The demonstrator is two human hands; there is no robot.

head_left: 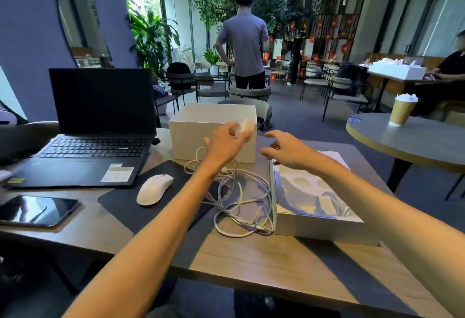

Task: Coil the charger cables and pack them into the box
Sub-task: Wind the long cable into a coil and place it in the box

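Left hand (pixel 226 145) grips a white charger (pixel 245 126) before the open box (pixel 191 139). Right hand (pixel 286 153) open, empty. Cable (pixel 241 199) lies tangled beneath both.

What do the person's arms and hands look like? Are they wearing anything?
Both arms are bare as far up as the picture shows, with no sleeves in view. The left hand and right hand wear no gloves. No watch, bracelet or ring shows on either one.

White box (pixel 198 136), cables (pixel 241 192); blk laptop (pixel 100 116)
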